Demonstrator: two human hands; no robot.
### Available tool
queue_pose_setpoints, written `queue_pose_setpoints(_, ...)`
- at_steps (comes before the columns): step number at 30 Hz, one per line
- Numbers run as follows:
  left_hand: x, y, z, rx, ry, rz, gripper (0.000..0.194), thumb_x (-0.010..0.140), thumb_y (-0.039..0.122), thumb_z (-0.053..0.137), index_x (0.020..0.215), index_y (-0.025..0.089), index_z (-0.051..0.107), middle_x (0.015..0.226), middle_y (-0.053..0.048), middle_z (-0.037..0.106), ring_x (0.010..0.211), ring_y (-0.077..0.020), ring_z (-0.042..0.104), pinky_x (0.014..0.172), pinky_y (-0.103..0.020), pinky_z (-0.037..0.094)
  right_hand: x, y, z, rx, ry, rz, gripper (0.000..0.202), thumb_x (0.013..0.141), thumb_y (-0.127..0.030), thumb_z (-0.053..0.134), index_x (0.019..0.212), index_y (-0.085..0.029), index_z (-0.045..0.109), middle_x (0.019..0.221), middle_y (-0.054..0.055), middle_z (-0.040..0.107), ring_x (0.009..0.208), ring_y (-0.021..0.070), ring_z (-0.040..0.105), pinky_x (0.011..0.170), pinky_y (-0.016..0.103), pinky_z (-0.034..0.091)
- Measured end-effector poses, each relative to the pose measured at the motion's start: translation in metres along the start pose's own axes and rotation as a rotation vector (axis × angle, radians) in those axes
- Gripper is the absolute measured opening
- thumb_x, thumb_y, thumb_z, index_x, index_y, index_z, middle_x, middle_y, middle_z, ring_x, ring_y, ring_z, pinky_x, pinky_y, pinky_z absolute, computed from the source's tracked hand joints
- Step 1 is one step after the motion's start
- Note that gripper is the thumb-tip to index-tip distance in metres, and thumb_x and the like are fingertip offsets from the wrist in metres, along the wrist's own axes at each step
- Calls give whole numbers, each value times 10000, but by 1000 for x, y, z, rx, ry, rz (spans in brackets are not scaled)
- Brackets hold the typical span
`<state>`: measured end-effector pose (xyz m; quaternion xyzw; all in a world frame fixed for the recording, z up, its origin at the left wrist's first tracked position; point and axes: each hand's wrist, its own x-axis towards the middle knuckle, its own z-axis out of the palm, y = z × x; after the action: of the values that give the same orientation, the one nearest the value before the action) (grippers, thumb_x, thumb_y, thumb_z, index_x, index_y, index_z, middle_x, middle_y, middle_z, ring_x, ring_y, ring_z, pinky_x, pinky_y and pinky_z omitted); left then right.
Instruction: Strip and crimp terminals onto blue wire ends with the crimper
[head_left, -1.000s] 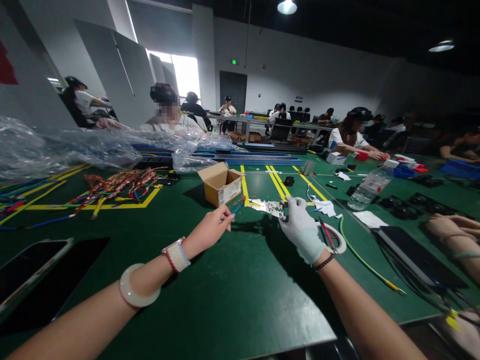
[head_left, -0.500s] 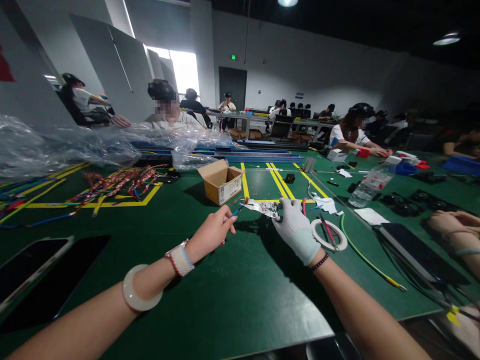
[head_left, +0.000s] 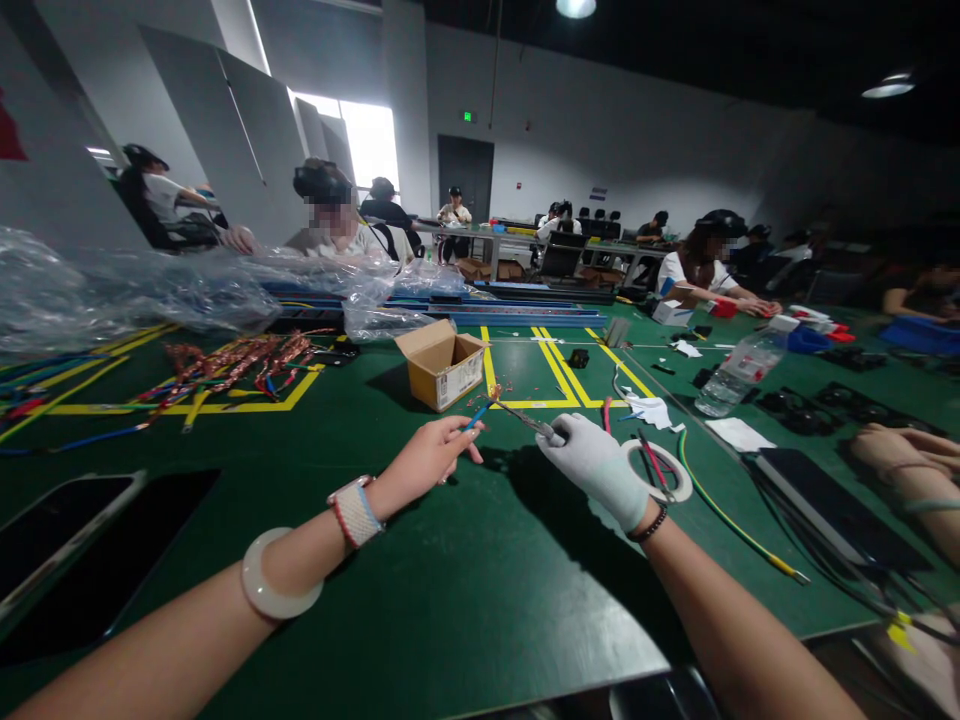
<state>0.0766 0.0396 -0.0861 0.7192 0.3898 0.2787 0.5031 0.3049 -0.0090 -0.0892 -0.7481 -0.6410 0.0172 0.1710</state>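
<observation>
Bare, with a white bangle and a woven band on its wrist, my left hand (head_left: 433, 452) pinches a short blue wire (head_left: 478, 416). The wire's far end shows copper strands. My right hand (head_left: 596, 462), in a pale glove, is closed around a metal wire-stripping tool (head_left: 529, 420), seen edge-on. Its tip is at the copper end of the wire; whether it grips the strands I cannot tell. Copper bits lie on the green table (head_left: 450, 600) just beyond the tip.
An open cardboard box (head_left: 459, 385) stands beyond my left hand. Copper-stranded wires (head_left: 240, 365) lie at left, phones nearer. At right are a tape roll (head_left: 684, 478), a bottle (head_left: 742, 372), a black device (head_left: 840, 510) and another person's hands (head_left: 900, 455). Plastic wrap (head_left: 150, 290) lies behind.
The stripping tool has turned from flat-side view to edge-on, and my right hand has rolled with it. My left hand has shifted slightly right and up with the blue wire.
</observation>
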Motion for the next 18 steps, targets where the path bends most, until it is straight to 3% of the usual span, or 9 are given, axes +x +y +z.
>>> queue_pose_setpoints(5,2,2,-7,-61,-76,35,387,866,444,510,1053,123,618,794,-48,667,386,-31,349,384,-174,257,0,4,-2,274,-206,-34,306,841,-432,512,689,-174,574,646,-5,570,578,100,482,510,215,290)
queue_pose_setpoints(9,5,2,-16,-31,-122,106,374,876,456,507,1023,136,632,701,-8,616,410,-44,356,396,-175,251,-7,3,-6,609,-508,16,359,839,-483,525,759,-143,609,538,-24,561,375,63,425,377,189,261)
queue_pose_setpoints(13,8,1,-27,55,-151,171,377,891,458,487,1032,144,641,636,13,568,447,-67,395,414,-176,267,-16,-1,-13,870,-775,-71,437,864,-519,495,740,-121,622,368,-48,480,284,74,419,319,165,295)
queue_pose_setpoints(18,8,-1,-32,78,-169,188,386,896,468,474,1021,142,640,619,19,539,465,-73,404,429,-175,281,-20,-1,-4,1210,-1121,-10,414,885,-475,500,830,-87,634,648,27,666,247,27,353,215,157,207)
